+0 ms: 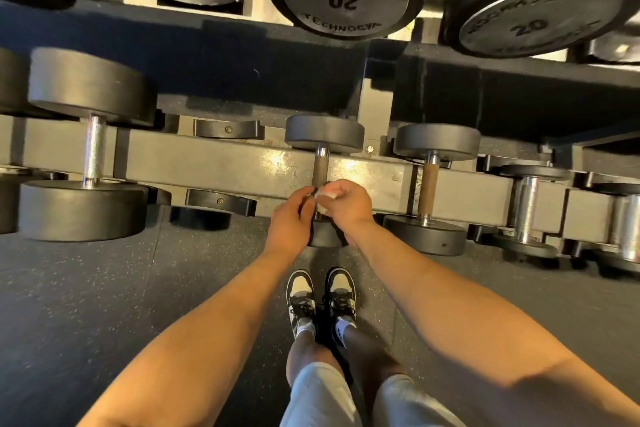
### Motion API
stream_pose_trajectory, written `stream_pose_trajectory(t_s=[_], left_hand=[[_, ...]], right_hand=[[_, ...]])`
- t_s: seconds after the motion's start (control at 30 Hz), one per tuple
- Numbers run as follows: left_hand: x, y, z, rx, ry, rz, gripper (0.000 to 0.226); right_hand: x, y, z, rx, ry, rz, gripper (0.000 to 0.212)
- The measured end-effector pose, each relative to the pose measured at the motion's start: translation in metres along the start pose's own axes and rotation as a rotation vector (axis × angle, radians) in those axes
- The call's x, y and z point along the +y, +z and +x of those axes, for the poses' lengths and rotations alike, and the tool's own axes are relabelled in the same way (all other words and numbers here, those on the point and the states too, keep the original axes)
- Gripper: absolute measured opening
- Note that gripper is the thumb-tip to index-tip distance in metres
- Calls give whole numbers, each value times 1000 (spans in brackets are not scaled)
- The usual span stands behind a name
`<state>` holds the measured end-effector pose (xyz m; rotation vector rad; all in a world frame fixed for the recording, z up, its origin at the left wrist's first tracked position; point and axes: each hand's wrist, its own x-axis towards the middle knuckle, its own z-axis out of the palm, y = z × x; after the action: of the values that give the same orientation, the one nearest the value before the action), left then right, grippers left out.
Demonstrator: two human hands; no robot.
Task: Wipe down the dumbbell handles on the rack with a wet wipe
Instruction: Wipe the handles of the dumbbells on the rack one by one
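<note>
Low on the grey steel rack, right hand fingers clamp a white wipe round a brown dumbbell handle. Left hand crowds alongside, its grip unclear.

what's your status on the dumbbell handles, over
Right hand grips wet wipe on small dumbbell's handle. Left hand at the handle too, grip unclear. Nothing in the way.

arms outstretched, right grip curled tight, left grip alongside

The dumbbell heads are black; the centre handle is brown; the wet wipe is white. The floor is dark grey with pale speckles.
</note>
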<state>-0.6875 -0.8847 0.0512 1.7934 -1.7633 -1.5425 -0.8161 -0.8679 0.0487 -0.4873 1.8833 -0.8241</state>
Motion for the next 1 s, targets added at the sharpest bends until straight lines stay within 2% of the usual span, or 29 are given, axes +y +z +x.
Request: stream_pose_trajectory(t_s=[0.23,0.4,0.7,0.8,0.9,1.0], left_hand=[[75,-29,-43,-25,47,-125,26],[136,-61,-66,55,144,11,26],[220,-102,-74,114,214,-225,15],[238,-107,-68,118,226,-234,13],[254,-111,-61,133,337,-178,16],[272,-114,-43,206,399,31,31]], right_hand=[[-64,-27,-70,83,-5,198,12],[-126,-50,-118,95,-23,309,12],[-210,-79,-162,99,-195,270,19],[-227,-87,-162,108,-256,258,14],[-245,-99,-143,179,-291,215,13],[-264,-114,-110,334,-311,271,15]])
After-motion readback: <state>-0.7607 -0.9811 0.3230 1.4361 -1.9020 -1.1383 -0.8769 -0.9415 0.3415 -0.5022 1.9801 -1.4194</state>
